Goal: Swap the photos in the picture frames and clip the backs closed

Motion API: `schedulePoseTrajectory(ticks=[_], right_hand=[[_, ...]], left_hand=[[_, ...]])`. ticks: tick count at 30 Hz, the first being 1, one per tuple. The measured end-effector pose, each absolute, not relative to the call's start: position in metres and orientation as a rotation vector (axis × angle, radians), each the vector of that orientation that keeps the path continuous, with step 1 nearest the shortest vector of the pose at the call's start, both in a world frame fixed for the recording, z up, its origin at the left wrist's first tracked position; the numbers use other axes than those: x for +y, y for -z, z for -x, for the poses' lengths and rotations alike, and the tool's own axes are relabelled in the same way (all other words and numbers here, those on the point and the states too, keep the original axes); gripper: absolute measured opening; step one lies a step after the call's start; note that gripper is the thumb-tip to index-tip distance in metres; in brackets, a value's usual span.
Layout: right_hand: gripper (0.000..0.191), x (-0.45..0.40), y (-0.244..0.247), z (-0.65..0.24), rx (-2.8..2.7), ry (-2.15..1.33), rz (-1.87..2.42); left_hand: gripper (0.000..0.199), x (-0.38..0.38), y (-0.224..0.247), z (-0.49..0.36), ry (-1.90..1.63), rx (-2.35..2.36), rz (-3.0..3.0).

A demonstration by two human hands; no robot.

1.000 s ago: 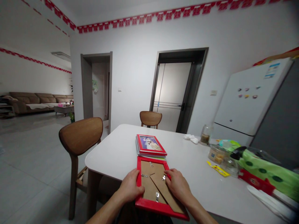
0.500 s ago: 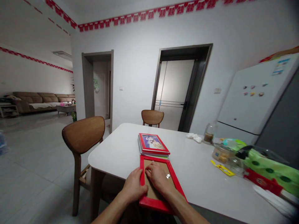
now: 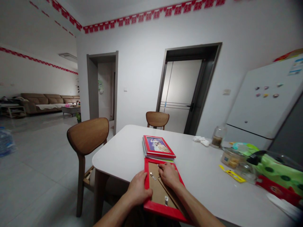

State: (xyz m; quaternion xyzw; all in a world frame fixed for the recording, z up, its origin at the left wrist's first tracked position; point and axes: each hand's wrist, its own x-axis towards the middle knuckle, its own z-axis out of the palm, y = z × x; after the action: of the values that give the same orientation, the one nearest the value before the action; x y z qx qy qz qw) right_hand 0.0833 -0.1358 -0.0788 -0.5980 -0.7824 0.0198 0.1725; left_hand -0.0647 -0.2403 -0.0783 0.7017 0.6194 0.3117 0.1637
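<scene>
A red picture frame point(image 3: 163, 211) lies face down at the near table edge, its brown backing board point(image 3: 153, 189) showing. My left hand point(image 3: 138, 189) is closed around the frame's left side, thumb over the border. My right hand point(image 3: 169, 175) is pinched at a small metal clip point(image 3: 158, 165) near the top of the backing; its fingertips partly hide the clip. Other metal clips show at the left point(image 3: 152, 176) and the bottom point(image 3: 166, 200). My right forearm covers part of the frame's right side. Just beyond lies a stack of red frames point(image 3: 159, 146), a photo uppermost.
The white table point(image 3: 201, 176) holds a glass jar point(image 3: 217, 137), crumpled tissue point(image 3: 201, 140), a yellow packet point(image 3: 233, 175), clear containers point(image 3: 232, 157) and a green bag point(image 3: 279, 170) along its right side. Wooden chairs stand at the left point(image 3: 88, 135) and far side point(image 3: 157, 119).
My right hand has shifted right and up across the backing to the top clip, uncovering the left and bottom clips. My left hand keeps its hold. The view has turned slightly left.
</scene>
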Motion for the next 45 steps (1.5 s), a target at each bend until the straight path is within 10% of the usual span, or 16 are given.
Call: schedulePoseTrajectory(ticks=[17, 45], right_hand=[[0.027, -0.206, 0.057, -0.136, -2.528, -0.652, 1.202], [0.035, -0.196, 0.048, -0.121, -2.178, -0.362, 1.37]], left_hand=[[0.058, -0.242, 0.077, 0.063, -0.93, 1.735, -1.956], [0.028, -0.236, 0.069, 0.061, -1.154, 1.58, -1.722]])
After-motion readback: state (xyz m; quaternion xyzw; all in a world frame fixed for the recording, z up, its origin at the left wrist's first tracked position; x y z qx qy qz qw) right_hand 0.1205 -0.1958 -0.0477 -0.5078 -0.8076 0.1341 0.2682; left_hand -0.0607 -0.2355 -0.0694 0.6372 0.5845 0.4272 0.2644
